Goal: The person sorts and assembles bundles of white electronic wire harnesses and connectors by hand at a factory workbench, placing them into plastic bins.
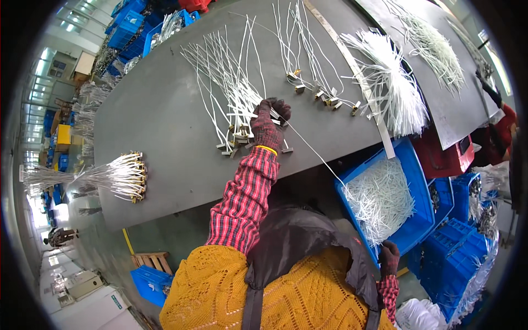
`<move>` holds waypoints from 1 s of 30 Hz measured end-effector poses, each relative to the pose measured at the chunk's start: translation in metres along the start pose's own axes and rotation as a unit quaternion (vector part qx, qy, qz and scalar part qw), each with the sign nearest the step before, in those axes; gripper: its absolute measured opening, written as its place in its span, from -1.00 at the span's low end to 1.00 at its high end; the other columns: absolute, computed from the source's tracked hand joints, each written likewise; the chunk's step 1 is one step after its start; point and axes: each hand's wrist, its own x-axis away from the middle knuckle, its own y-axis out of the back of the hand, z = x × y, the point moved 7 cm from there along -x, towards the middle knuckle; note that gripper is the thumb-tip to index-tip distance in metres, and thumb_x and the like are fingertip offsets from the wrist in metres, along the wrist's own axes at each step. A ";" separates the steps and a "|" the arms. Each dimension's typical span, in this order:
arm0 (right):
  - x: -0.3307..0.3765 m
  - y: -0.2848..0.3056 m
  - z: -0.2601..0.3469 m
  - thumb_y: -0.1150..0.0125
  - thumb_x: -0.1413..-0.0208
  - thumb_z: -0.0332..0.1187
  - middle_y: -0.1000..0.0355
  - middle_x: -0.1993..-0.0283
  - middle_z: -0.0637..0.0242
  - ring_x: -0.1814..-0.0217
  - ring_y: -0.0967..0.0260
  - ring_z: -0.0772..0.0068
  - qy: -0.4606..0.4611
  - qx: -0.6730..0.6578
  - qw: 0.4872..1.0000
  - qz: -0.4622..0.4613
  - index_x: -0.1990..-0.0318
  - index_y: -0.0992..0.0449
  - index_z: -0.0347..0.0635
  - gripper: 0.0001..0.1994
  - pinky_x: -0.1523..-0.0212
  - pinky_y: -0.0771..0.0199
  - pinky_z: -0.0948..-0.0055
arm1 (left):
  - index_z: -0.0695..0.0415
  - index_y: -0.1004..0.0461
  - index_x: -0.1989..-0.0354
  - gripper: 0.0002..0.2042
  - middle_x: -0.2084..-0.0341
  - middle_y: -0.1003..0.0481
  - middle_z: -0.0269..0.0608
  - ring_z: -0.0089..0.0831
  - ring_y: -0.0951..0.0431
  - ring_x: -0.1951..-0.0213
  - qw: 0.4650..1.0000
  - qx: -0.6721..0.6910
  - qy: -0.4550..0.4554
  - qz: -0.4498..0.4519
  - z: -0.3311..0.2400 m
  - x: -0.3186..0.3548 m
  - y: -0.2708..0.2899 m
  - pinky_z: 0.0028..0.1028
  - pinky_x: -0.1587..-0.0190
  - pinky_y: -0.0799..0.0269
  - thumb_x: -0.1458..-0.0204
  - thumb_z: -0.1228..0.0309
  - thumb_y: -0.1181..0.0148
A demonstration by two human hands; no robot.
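Note:
My left hand (269,116), in a dark knitted glove, is closed on white wires at the right side of a loose pile of white wires (228,82). Small metal connectors (237,137) sit at the near ends of that pile. One long wire (313,148) runs from beside this hand down to a blue crate (421,212). Short white wire pieces (379,201) fill the crate. At its near corner, my gloved right hand (389,257) has its fingers bent against the rim; part of them is hidden.
A tied bundle of wires with connectors (126,176) lies at the grey table's (165,110) left edge. Farther right are several wires with connectors (322,94), a metal strip (352,66) and a thick white wire bundle (399,93). Another person's arm (503,129) shows at the far right.

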 end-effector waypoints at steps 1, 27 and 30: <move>0.000 0.005 -0.004 -0.20 -0.05 -0.42 -0.50 0.37 0.28 0.64 -0.26 0.56 0.003 -0.011 1.000 -0.001 0.06 -0.53 -0.25 -0.73 0.69 -0.26 0.53 | 0.15 -0.53 0.19 -0.77 0.39 -0.61 -0.14 -0.24 -0.64 0.42 1.000 -0.017 -0.014 0.000 -0.005 0.000 0.000 -0.31 0.32 -0.64 -0.24 0.23 -0.13; -0.028 -0.086 0.056 -0.24 -0.08 -0.41 -0.52 0.36 0.30 0.60 -0.31 0.55 -0.005 0.049 0.998 0.049 0.03 -0.52 -0.27 -0.71 0.66 -0.33 0.51 | 0.21 -0.50 0.19 -0.80 0.41 -0.60 -0.09 -0.28 -0.60 0.50 0.997 -0.026 -0.064 -0.021 -0.092 -0.015 0.044 -0.37 0.43 -0.61 -0.22 0.32 -0.09; -0.034 -0.108 0.069 -0.25 -0.07 -0.41 -0.47 0.44 0.37 0.59 -0.30 0.58 -0.003 0.053 0.997 0.050 0.06 -0.54 -0.23 -0.73 0.63 -0.31 0.54 | 0.21 -0.49 0.17 -0.79 0.42 -0.60 -0.08 -0.27 -0.61 0.49 0.993 -0.039 -0.097 -0.054 -0.113 -0.018 0.056 -0.35 0.40 -0.62 -0.24 0.31 -0.06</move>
